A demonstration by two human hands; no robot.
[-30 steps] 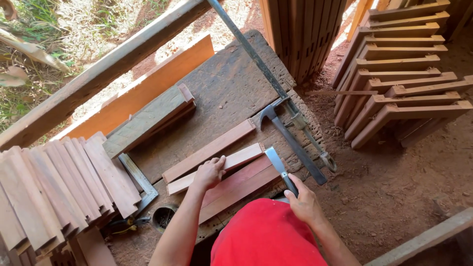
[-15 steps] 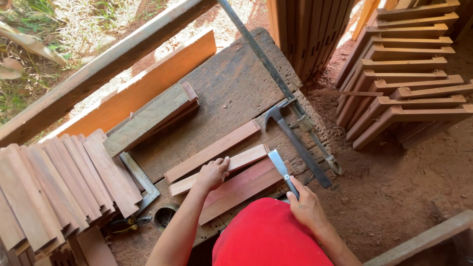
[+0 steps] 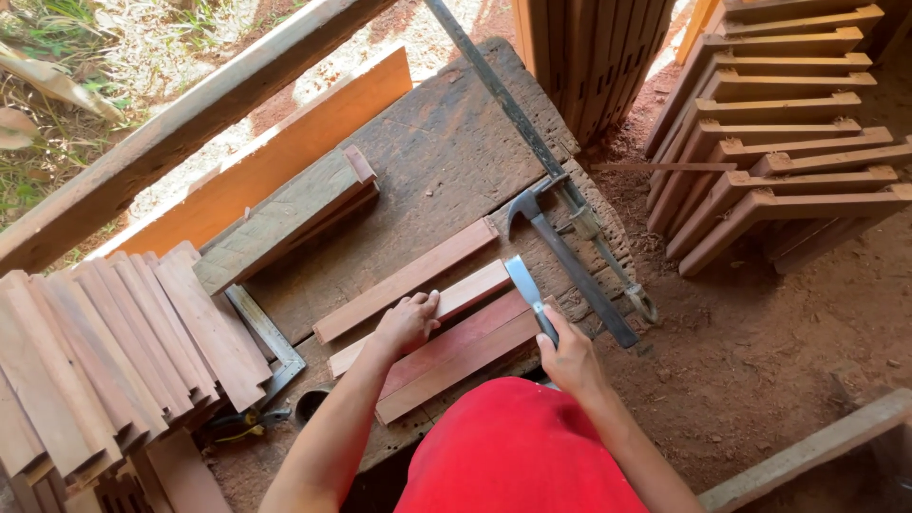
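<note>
Wooden slat (image 3: 446, 302) lies mid-bench, pressed flat under the left hand (image 3: 407, 323); right hand (image 3: 570, 356) grips a chisel (image 3: 528, 293). Best keep the slat pinned and the blade steady.

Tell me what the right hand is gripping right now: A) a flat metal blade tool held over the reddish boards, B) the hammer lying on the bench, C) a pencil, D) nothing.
A: the right hand closes round a flat metal blade tool whose end lies over the reddish boards, while the hammer lies untouched beside it.
</note>
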